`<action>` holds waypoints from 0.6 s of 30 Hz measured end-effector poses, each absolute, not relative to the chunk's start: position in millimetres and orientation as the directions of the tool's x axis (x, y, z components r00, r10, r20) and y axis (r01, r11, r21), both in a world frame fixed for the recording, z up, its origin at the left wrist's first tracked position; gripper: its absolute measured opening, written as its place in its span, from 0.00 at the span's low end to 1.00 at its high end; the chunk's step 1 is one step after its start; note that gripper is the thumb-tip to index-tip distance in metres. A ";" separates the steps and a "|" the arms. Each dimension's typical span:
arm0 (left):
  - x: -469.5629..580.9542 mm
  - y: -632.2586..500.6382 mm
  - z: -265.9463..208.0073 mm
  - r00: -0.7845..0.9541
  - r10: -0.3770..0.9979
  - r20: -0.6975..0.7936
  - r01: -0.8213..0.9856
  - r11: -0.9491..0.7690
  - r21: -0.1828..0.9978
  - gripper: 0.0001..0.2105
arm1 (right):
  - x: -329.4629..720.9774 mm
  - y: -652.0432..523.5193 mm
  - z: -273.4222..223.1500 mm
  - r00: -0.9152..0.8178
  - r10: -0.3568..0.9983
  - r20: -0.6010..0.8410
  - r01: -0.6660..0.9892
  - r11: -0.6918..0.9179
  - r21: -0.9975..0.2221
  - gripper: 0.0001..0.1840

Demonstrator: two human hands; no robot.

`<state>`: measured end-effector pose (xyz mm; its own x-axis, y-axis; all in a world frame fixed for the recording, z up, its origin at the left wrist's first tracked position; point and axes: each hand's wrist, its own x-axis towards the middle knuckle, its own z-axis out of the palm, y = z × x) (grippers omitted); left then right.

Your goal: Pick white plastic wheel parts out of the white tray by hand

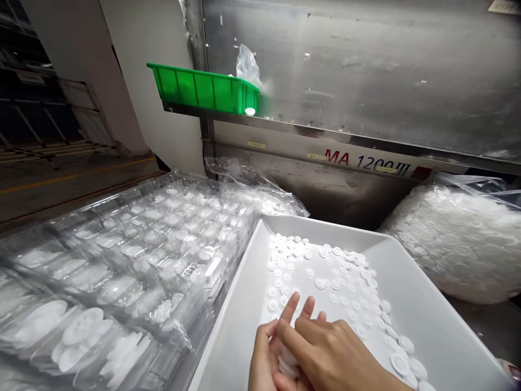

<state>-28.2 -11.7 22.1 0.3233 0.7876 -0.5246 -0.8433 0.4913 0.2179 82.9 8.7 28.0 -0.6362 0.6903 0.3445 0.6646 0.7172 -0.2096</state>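
Note:
My left hand (262, 355) is cupped low over a white tray (240, 304), with several white plastic discs (288, 365) in its palm. My right hand (336, 345) lies across it, fingers curled over the same discs, so they are partly hidden between the two hands. Beneath and beyond the hands, loose white discs (344, 271) are scattered on the tray floor, thickest along the far left corner and right side. They are round with a raised ring.
Left of the tray stands a clear plastic compartment box (150, 244) filled with white discs. A bulging clear bag (459, 239) of discs sits at right, another bag (268, 195) behind. A green bin (203, 89) rests on the ledge of a metal machine (366, 70).

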 end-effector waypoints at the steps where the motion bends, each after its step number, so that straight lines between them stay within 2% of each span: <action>1: -25.0 -11.8 25.4 0.327 0.786 -0.525 -0.854 0.484 0.192 0.18 | 82.3 4.7 29.3 -0.642 0.688 0.339 0.670 0.718 -0.188 0.14; 3: -22.4 -12.9 28.5 0.344 0.766 -0.543 -0.861 0.488 0.144 0.21 | 84.6 1.5 31.3 -0.631 0.697 0.340 0.686 0.706 -0.174 0.17; 7: -20.7 -13.7 22.8 0.392 0.724 -0.567 -0.850 0.521 0.077 0.26 | 92.8 2.8 30.8 -0.614 0.693 0.379 0.695 0.702 -0.157 0.14; 11: -18.7 -13.0 20.1 0.390 0.732 -0.559 -0.852 0.517 0.084 0.24 | 97.8 3.2 23.7 -0.576 0.693 0.434 0.708 0.688 -0.157 0.14; 18: -23.9 -10.8 36.7 0.348 0.759 -0.550 -0.868 0.483 0.118 0.22 | 116.5 6.3 51.6 -0.543 0.765 0.346 0.634 0.644 -0.429 0.11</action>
<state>-23.9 -10.8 36.7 0.3478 0.7592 -0.5502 -0.8678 0.4828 0.1176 116.5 6.3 51.6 -0.5432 0.7650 0.3461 0.6335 0.6439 -0.4290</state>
